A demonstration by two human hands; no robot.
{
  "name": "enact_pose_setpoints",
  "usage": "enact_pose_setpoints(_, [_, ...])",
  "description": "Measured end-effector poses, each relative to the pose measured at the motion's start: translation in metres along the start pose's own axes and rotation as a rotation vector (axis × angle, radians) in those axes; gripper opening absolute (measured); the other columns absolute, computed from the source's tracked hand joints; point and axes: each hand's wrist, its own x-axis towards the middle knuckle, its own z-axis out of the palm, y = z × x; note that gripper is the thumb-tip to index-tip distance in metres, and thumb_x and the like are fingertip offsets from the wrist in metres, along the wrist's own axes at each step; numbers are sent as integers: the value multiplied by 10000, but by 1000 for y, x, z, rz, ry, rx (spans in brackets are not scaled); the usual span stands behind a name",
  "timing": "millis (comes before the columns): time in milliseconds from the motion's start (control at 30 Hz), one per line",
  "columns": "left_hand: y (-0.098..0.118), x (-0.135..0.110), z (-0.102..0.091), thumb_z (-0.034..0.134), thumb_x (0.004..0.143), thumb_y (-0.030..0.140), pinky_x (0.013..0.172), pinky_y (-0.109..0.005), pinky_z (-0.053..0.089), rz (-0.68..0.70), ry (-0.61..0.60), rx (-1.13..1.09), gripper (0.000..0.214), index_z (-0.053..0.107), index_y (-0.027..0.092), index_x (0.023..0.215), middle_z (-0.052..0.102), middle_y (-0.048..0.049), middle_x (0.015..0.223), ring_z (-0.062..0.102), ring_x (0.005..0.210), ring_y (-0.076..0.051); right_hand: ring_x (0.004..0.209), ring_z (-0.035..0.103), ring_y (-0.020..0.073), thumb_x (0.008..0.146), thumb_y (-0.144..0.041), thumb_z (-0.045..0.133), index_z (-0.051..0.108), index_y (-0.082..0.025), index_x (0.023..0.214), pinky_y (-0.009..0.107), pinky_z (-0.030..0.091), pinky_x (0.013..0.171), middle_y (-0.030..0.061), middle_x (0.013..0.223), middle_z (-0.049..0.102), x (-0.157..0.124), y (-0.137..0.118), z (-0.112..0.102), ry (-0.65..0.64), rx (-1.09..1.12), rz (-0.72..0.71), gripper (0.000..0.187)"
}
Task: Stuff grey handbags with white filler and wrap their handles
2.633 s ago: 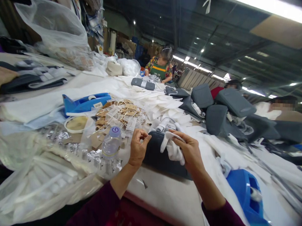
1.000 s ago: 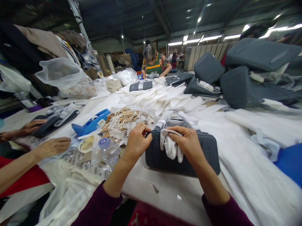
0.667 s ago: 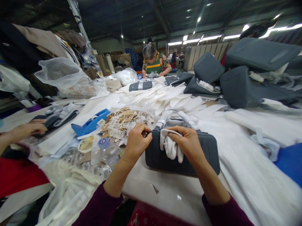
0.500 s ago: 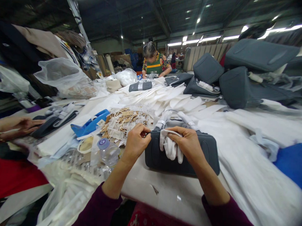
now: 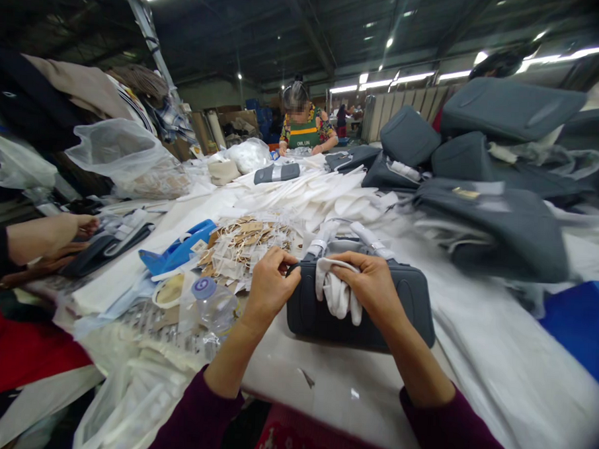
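Observation:
A dark grey handbag [image 5: 400, 302] stands upright on the table in front of me, its handles [image 5: 373, 239] wrapped in white material. My left hand [image 5: 273, 283] pinches the bag's upper left corner between thumb and fingers. Bunched in the fingers of my right hand [image 5: 373, 284] is a white glove [image 5: 339, 296], which lies against the bag's front near the top edge. The bag's back is out of sight.
Left of the bag are a heap of tags [image 5: 246, 245], a blue tape dispenser [image 5: 179, 246] and a plastic bottle [image 5: 214, 303]. More grey bags [image 5: 507, 111] pile up at right. A co-worker's hands [image 5: 50, 240] work at far left; another person [image 5: 303, 129] sits opposite.
A blurred grey bag has come down onto the table at right. The co-worker's hand at far left has shifted. My own hands and the handbag have barely moved.

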Motion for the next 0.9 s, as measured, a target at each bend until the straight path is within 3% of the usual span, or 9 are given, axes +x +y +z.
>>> enact_pose_setpoints(500, [4, -4, -1, 583, 704, 40, 641, -251, 426, -20, -24, 15, 143, 639, 168, 737, 572, 5, 732, 528, 673, -120, 663, 574, 178, 711, -256, 629, 749, -184, 774, 287, 400, 605, 32, 732, 712, 0, -2, -1, 5, -8, 20, 153])
enact_pose_setpoints(900, [2, -10, -5, 562, 746, 23, 688, -259, 447, 49, -8, 20, 179, 644, 172, 804, 586, 1, 785, 548, 718, -124, 638, 570, 166, 719, -247, 629, 752, -187, 782, 278, 389, 585, 22, 724, 709, 0, -1, -2, -3, 4, 9, 151])
